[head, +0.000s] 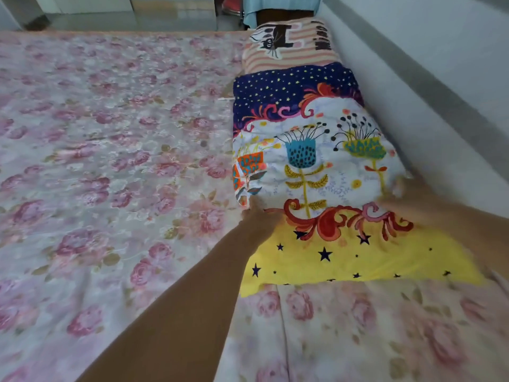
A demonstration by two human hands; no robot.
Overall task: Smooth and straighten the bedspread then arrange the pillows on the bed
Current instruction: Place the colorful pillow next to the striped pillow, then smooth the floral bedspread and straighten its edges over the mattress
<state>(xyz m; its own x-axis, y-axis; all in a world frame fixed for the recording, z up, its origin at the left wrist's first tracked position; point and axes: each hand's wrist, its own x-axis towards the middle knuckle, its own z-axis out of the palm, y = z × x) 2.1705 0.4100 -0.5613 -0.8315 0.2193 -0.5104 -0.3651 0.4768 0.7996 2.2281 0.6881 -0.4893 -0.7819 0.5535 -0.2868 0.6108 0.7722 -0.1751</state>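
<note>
the pink flowered bedspread covers the whole bed and lies mostly flat, with some soft creases at the near left part. a pale wall runs along the right side of the bed. next to this wall, on top of the bedspread, lies the colourful pillow, with dark blue starry, white flowered and yellow starry parts. the striped pillow with a black cat picture lies behind it and touches its far end. the left hand touches the colourful pillow at its near left edge, and the right hand is at its near right edge. both hands are blurred, so i cannot tell if they grasp the cloth or only press on it.
</note>
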